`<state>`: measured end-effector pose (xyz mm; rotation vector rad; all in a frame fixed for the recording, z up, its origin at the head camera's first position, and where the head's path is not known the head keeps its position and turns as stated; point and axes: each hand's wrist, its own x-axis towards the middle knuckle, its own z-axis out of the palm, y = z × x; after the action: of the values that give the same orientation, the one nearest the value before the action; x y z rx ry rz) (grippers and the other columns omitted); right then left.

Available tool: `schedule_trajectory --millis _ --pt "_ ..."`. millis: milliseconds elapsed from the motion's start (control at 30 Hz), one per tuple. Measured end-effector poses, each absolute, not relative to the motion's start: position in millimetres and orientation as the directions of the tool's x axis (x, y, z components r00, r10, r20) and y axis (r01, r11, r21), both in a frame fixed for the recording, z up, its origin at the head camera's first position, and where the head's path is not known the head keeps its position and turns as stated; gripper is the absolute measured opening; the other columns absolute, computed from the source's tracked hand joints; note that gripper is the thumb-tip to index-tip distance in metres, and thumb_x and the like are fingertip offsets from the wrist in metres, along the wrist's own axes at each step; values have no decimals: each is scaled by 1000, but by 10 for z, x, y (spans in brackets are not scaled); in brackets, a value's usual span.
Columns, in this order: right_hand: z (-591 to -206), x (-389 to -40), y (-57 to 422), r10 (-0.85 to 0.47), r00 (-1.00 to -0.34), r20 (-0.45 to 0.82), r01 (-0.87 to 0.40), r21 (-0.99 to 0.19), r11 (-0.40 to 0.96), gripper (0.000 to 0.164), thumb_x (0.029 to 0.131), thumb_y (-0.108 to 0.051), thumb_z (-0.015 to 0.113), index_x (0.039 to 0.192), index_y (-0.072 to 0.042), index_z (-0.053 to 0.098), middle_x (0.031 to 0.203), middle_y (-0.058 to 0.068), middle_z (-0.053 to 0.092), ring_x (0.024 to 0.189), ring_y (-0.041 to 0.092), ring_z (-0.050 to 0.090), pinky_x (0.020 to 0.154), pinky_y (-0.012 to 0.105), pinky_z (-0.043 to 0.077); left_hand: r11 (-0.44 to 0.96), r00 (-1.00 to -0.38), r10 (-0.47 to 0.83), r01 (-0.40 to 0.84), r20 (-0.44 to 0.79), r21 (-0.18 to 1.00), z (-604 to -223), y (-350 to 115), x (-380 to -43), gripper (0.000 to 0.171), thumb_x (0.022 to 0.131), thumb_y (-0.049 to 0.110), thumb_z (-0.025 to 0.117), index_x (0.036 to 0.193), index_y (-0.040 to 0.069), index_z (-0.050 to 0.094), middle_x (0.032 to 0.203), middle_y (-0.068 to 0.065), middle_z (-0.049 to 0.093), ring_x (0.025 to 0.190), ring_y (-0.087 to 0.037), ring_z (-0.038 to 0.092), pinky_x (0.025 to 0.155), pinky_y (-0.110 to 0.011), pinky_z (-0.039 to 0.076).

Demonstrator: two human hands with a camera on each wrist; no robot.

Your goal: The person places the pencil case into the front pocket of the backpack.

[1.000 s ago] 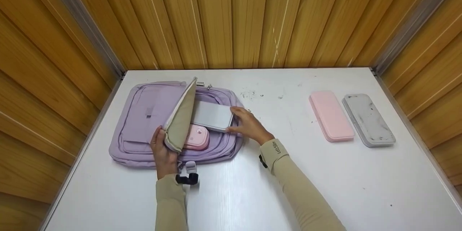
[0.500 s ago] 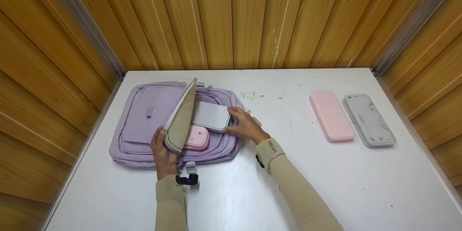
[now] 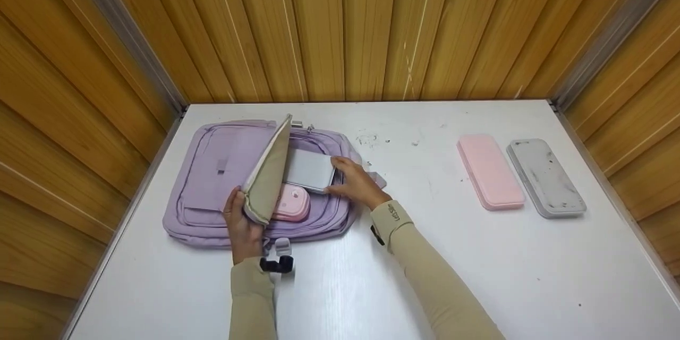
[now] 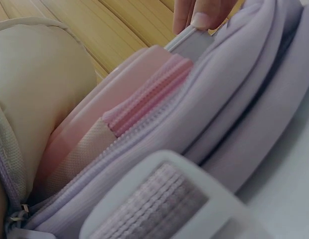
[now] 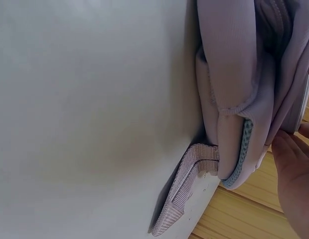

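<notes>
A lilac backpack (image 3: 204, 170) lies on its back, its front panel partly folded open. My left hand (image 3: 244, 228) grips the edge of that panel, lifting its beige lining (image 3: 268, 183). My right hand (image 3: 357, 183) holds a flat silver-grey case (image 3: 309, 170) by its right end, thumb on the near side and fingers on the far side. The case's left part is hidden behind the panel. Beside it in the compartment sits a pink zipped pouch (image 3: 293, 204), whose pink zip (image 4: 149, 94) shows in the left wrist view. The right fingers (image 5: 294, 159) appear at the bag's edge.
To the right on the white table (image 3: 425, 276) lie a flat pink case (image 3: 490, 172) and a scuffed grey case (image 3: 546, 178), side by side. A strap (image 5: 179, 194) sticks out from the bag's right end. Wood-patterned walls (image 3: 366, 26) stand behind and at both sides.
My right hand has moved slightly left, sliding the silver-grey case further in behind the panel. The left hand still holds the panel up.
</notes>
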<state>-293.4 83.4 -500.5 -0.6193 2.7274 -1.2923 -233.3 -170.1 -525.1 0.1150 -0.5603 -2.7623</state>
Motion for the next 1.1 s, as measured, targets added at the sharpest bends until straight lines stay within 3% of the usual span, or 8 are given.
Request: schedule_trajectory --millis 667,1100 --pt "-5021 -3045 634 -403 -907 121 -371 -682 630 83 77 -18 80 141 9 36 149 25 36 139 37 35 118 41 26 -877 -950 -308 303 48 373 -5270 -1713 -2355 13 75 3 79 87 6 74 87 -9 70 80 -19 69 72 -30 57" --pt "-5031 -3105 544 -414 -905 94 -365 -671 646 83 78 -17 79 142 10 33 151 27 32 140 38 32 119 40 23 -884 -953 -304 290 21 366 -5266 -1709 -2336 17 71 3 81 86 7 74 90 -9 69 83 -20 68 74 -30 57"
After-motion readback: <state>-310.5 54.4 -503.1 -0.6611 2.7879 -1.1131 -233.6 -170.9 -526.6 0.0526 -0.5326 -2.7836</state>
